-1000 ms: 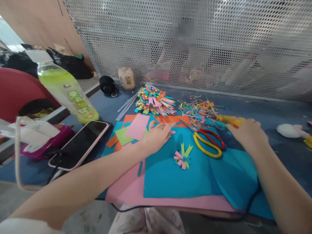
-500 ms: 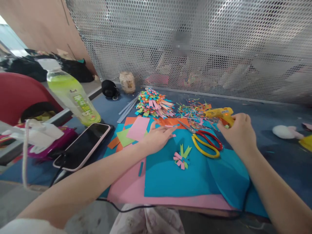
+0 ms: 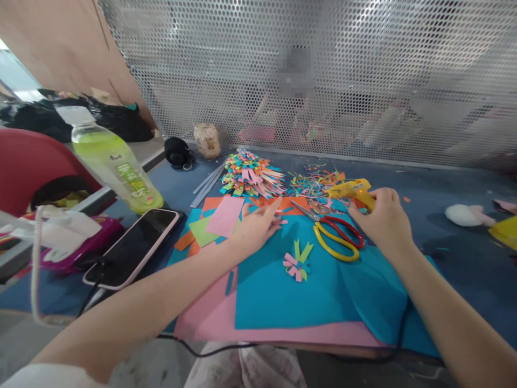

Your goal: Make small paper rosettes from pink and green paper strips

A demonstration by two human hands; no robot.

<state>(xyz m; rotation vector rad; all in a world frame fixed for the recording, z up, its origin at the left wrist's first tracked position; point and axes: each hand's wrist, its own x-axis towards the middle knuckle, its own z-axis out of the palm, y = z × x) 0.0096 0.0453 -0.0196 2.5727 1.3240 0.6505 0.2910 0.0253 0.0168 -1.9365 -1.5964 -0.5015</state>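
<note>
My right hand is closed round the handle of a yellow glue gun, held just above the table with its nozzle pointing left. My left hand lies with fingers stretched out on the blue paper sheet, fingertips on small pink paper strips. Between the hands lie scissors with red and yellow handles. A small pink and green paper flower rests on the blue sheet in front of them.
A pile of folded coloured strips and paper scraps lie further back. A phone and a green drink bottle stand at the left. A perforated metal screen closes the far side. A white soft toy lies at the right.
My right hand picked the glue gun up from the table and brought it left, towards the scissors. My left hand's fingers shifted slightly on the pink strips.
</note>
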